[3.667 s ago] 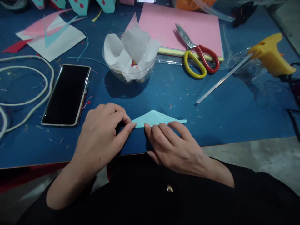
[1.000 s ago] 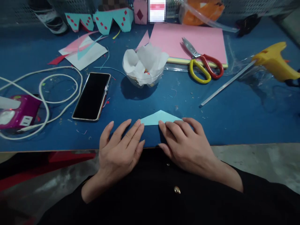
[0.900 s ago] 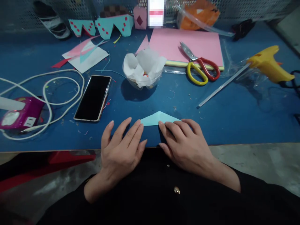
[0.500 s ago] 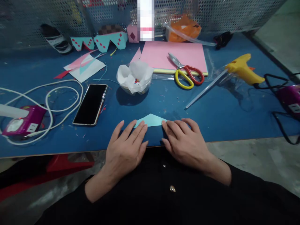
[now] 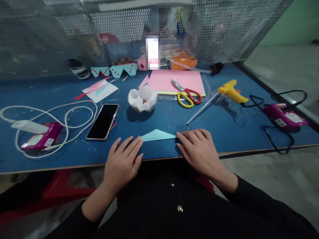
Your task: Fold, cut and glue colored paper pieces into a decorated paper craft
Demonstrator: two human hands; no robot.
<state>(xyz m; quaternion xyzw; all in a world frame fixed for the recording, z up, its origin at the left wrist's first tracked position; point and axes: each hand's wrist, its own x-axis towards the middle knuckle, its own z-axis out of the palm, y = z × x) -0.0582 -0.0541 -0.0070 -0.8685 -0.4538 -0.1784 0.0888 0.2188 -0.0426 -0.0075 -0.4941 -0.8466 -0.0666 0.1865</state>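
A folded light-blue paper [image 5: 158, 135], shaped like a low triangle, lies on the blue table near its front edge. My left hand [image 5: 123, 159] rests palm down at the paper's left end, fingers spread with the fingertips touching it. At the right end my right hand [image 5: 198, 149] lies palm down, its fingers spread and the index fingertip on the paper's tip. The middle of the paper shows between the hands. Behind it stands a bowl lined with white paper [image 5: 142, 99].
A black phone [image 5: 103, 121], white cable and purple socket block [image 5: 42, 137] lie left. Red-and-yellow scissors [image 5: 186, 93] rest on pink paper [image 5: 176, 80]. A yellow glue gun [image 5: 233, 91] and second purple block [image 5: 285, 116] are right. Cut blue paper shapes [image 5: 124, 70] stand behind.
My hands have moved apart, out to the paper's ends. The paper looks narrower, and more of its length shows. The camera view has tilted up.
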